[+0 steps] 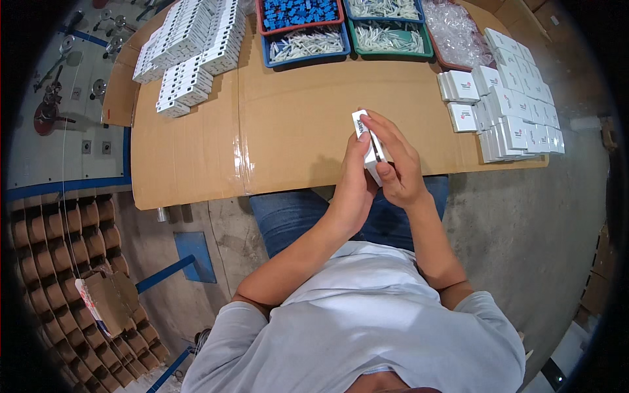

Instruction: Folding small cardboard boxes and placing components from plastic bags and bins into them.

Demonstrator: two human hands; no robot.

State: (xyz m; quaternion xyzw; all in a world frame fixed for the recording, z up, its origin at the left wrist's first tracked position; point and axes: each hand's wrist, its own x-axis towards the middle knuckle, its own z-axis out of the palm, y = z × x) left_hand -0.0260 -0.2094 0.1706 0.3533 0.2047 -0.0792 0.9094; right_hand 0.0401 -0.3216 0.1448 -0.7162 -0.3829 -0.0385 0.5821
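Small white rectangular box, narrow edge up, clasped between left hand and right hand, fingers closed around it

A work table covered in brown cardboard sheets fills the upper middle of the view, under even, flat light. Grey concrete floor lies to the right of the fingers and below them. Far to the lower left stands a cardboard grid divider with round cells, beside a blue metal frame.
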